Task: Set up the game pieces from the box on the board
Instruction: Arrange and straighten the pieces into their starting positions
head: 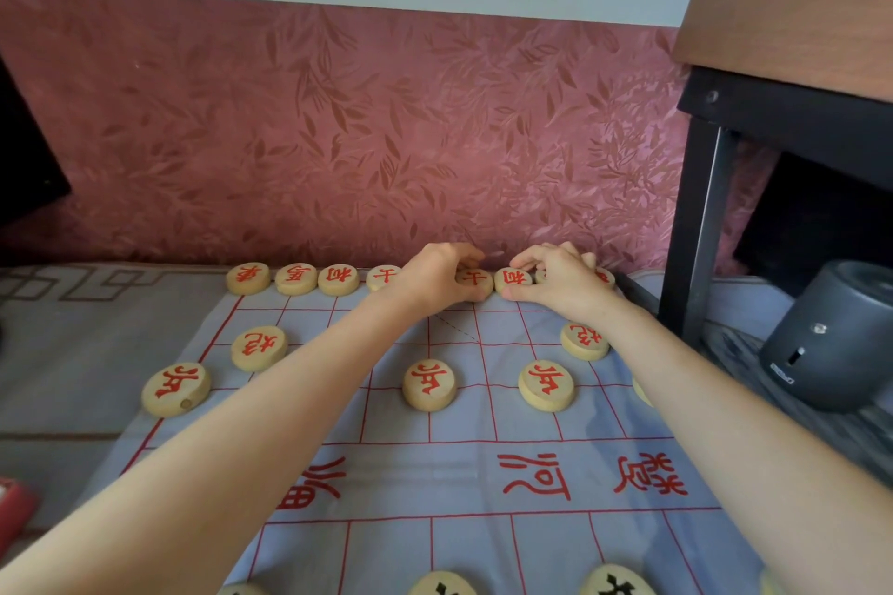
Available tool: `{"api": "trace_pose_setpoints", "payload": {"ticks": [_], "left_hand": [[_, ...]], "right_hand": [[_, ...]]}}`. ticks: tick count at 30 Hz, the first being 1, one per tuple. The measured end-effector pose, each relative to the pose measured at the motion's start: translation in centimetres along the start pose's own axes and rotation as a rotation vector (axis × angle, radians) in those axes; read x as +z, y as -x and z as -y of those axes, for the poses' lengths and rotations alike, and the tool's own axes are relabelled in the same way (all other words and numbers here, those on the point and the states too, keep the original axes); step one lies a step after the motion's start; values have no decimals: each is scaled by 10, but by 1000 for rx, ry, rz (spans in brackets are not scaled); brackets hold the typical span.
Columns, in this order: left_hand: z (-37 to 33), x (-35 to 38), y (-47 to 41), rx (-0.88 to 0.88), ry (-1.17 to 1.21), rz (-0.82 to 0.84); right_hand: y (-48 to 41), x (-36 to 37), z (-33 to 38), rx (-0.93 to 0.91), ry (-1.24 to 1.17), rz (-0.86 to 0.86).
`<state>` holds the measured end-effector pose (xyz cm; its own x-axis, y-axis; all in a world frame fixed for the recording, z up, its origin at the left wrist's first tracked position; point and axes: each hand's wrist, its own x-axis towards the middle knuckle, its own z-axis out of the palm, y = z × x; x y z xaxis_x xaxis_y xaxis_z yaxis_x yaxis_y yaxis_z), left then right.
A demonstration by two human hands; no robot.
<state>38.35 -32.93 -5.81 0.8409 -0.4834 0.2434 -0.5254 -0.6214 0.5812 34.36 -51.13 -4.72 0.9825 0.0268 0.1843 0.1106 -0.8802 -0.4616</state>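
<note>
A pale blue cloth board [483, 473] with red grid lines lies on the bed. Round wooden pieces with red characters line its far edge, among them one at the far left [248, 278]. Others stand in the nearer rows, such as a centre piece [429, 384]. My left hand [437, 278] reaches to the far row, fingers curled around a red piece [474, 281] there. My right hand [555, 278] rests beside it, fingertips touching the neighbouring piece [513, 279]. Black-character pieces [613, 582] show at the bottom edge. The box is not clearly visible.
A dark red leaf-patterned wall panel [338, 135] rises right behind the far row. A black-framed wooden table [700, 208] stands at the right, with a dark grey cylindrical device [831, 338] beneath it. A red object [12, 512] peeks in at the left edge.
</note>
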Motion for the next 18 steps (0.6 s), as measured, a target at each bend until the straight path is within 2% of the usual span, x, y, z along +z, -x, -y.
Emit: {"api": "trace_pose_setpoints", "payload": {"ticks": [15,18], "left_hand": [[-3,-1,2,2,-43,1],[-7,0,1,12,-36,-7]], "right_hand": [[5,0,-1,-17,22,11],[5,-9,-10,29,-24,-116]]}}
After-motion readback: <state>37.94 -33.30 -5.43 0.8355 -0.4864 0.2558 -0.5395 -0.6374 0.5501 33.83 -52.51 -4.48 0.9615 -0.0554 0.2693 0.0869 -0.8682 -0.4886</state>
